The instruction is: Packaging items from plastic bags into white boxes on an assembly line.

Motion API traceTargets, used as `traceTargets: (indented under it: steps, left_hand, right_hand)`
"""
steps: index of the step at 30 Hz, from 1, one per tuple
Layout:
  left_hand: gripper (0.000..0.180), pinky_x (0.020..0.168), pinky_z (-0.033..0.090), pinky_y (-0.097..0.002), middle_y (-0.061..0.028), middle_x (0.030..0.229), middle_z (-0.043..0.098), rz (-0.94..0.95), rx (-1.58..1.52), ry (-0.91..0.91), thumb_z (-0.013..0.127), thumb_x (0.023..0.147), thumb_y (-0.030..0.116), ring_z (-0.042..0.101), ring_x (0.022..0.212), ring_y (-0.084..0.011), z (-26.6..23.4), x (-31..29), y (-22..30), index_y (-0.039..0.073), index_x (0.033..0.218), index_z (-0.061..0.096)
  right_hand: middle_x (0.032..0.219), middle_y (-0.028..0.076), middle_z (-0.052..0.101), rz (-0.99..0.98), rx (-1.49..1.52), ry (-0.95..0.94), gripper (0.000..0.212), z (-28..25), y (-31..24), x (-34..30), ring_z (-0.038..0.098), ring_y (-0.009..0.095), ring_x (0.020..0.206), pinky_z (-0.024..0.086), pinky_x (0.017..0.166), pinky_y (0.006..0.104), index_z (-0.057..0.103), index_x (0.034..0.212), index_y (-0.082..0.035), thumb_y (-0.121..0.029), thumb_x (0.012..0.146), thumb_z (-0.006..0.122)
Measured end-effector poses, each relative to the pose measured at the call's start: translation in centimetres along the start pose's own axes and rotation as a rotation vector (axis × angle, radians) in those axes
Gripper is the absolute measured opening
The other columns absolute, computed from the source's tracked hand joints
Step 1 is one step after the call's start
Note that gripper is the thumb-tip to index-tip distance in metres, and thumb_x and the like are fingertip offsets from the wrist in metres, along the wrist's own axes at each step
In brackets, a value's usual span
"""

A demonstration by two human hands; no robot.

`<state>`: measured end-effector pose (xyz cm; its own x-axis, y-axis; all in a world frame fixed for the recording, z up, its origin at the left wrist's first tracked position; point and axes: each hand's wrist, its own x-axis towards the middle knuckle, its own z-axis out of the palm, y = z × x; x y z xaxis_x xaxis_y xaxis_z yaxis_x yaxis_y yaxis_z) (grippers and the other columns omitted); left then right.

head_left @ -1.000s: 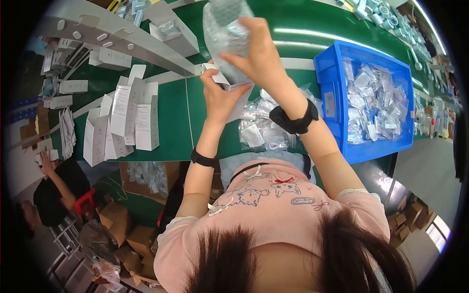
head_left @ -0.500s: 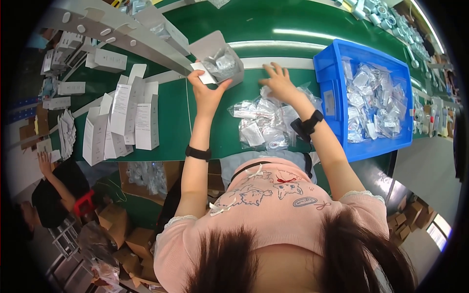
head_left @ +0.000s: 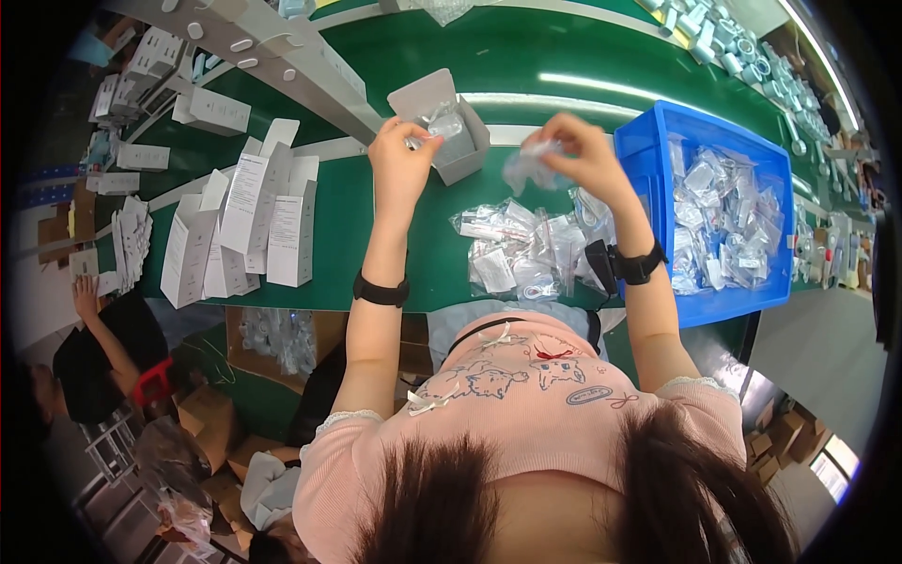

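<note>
A white open box point(head_left: 463, 160) stands on the green table ahead of me, its lid flap up. Inside it lies a clear plastic bag point(head_left: 447, 124). My left hand point(head_left: 402, 162) is closed in a pinch at the box's left edge; what sits between thumb and finger is too small to make out. To the right of the box, my right hand point(head_left: 587, 158) is raised and closed on a small clear plastic bag point(head_left: 534, 171), blurred by motion. Below it, a pile of clear bags with small white parts point(head_left: 512, 249) lies near the table's front edge.
At the right stands a blue bin point(head_left: 644, 207) filled with similar bags. Several white boxes point(head_left: 246, 211) stand open at the left. A metal post point(head_left: 282, 66) slants across the upper left. A co-worker's hand point(head_left: 86, 296) rests at the far left.
My right hand has lifted from the pile with a clear bag and moved right. My left hand has shifted slightly right and changed its grip at the box; the flap now stands farther right.
</note>
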<state>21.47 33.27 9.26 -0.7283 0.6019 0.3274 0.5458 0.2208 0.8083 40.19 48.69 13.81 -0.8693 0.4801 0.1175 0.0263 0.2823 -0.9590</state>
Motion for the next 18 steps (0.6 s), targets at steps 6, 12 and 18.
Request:
traceTargets:
  steps: [6,12,18]
  left_hand:
    - [0.018,0.050,0.037,-0.0285,-0.0098,0.056,0.053,-0.271,-0.057,-0.107,0.070,0.060,0.013,0.047,0.051,-0.0162,-1.0,0.9,0.9,-0.002,0.066,0.061]
    - [0.014,0.043,0.026,-0.0224,0.0023,0.050,0.045,-0.239,-0.155,-0.090,0.069,0.062,0.008,0.038,0.047,-0.0048,-0.4,1.5,0.7,-0.003,0.063,0.060]
    - [0.018,0.049,0.031,-0.0214,-0.0001,0.062,0.050,-0.256,-0.272,-0.072,0.067,0.066,0.007,0.042,0.056,-0.0054,-1.0,0.6,-0.7,-0.001,0.081,0.060]
  right_hand:
    - [0.087,0.009,0.063,-0.213,0.096,0.030,0.012,2.1,-3.9,3.2,0.060,0.020,0.087,0.048,0.074,0.0296,0.055,0.079,-0.003,0.005,0.071,0.059]
    - [0.101,0.009,0.059,-0.460,-0.543,-0.213,0.020,4.2,-0.6,6.0,0.056,0.027,0.095,0.043,0.084,0.0378,0.059,0.085,-0.006,-0.008,0.066,0.067]
    - [0.122,0.012,0.044,-0.631,-0.910,-0.238,0.043,5.5,0.1,5.5,0.040,0.029,0.113,0.032,0.095,0.0402,0.057,0.101,-0.010,-0.023,0.062,0.070]
